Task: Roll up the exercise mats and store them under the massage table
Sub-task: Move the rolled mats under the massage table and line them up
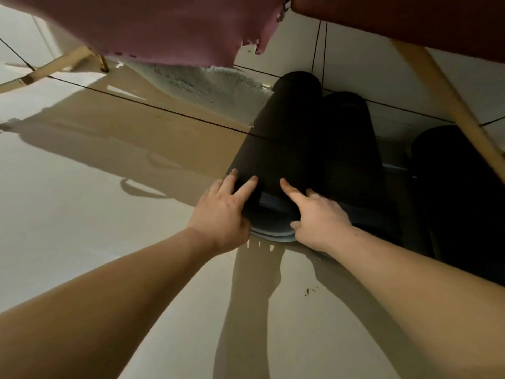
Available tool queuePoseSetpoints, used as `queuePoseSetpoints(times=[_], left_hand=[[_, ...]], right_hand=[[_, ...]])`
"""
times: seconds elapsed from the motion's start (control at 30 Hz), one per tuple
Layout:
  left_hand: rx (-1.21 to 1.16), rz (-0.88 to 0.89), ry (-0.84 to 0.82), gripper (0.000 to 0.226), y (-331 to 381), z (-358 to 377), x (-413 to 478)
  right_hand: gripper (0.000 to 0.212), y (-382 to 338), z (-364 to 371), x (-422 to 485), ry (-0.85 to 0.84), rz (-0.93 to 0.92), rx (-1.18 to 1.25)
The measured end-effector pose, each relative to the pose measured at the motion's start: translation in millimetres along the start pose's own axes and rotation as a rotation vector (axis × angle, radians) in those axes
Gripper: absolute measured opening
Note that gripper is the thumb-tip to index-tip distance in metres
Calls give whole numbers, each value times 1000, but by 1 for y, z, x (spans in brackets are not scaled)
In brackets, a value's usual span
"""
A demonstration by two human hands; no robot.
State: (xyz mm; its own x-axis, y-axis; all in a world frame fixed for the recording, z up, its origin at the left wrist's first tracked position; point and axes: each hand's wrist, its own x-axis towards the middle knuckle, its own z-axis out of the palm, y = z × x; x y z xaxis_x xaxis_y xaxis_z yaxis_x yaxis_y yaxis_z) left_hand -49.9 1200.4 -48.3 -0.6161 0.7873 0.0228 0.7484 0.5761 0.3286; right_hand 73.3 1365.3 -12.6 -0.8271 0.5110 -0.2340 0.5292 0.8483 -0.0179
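Three dark rolled exercise mats lie side by side on the floor under the massage table (410, 20). The left rolled mat (284, 138) points away from me, with its near end showing blue-grey spiral layers. My left hand (222, 209) holds that end from the left, fingers spread on top. My right hand (317, 217) holds it from the right, index finger stretched along the top and thumb at the end face. A second rolled mat (352, 149) lies touching it on the right. A third rolled mat (459, 192) lies further right, behind a table leg.
A wooden table leg (448, 105) slants down at the right, and another wooden leg (54, 67) stands at the far left. Thin black cables (153, 105) stretch between the legs. A pink cloth (169, 31) hangs from the table. A fluffy pale rug (207, 86) lies behind.
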Motion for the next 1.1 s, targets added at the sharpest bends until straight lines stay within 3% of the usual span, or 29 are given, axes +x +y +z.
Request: queuePoseSetpoints(times=[0.17, 0.27, 0.4, 0.63, 0.77, 0.93, 1.1], left_hand=[[-165, -106, 37, 75, -11, -16, -10], [-259, -140, 63, 62, -13, -23, -25], [-318, -277, 130, 65, -8, -19, -60], [-500, -526, 39, 57, 19, -12, -143], [-552, -666, 68, 53, 44, -30, -210], [-303, -714, -44, 56, 57, -55, -321], [-314, -938, 10, 58, 61, -74, -418]], right_hand=[[98, -6, -16, -7, 4, -48, 23], [88, -18, -20, -15, 44, -93, 43], [71, -36, -16, -40, 80, -150, 108], [48, -64, 4, -95, 114, -140, 343], [45, -98, 16, -138, -75, -201, 504], [38, -138, 35, -187, -230, -387, 544], [33, -165, 50, -231, -359, -488, 645]])
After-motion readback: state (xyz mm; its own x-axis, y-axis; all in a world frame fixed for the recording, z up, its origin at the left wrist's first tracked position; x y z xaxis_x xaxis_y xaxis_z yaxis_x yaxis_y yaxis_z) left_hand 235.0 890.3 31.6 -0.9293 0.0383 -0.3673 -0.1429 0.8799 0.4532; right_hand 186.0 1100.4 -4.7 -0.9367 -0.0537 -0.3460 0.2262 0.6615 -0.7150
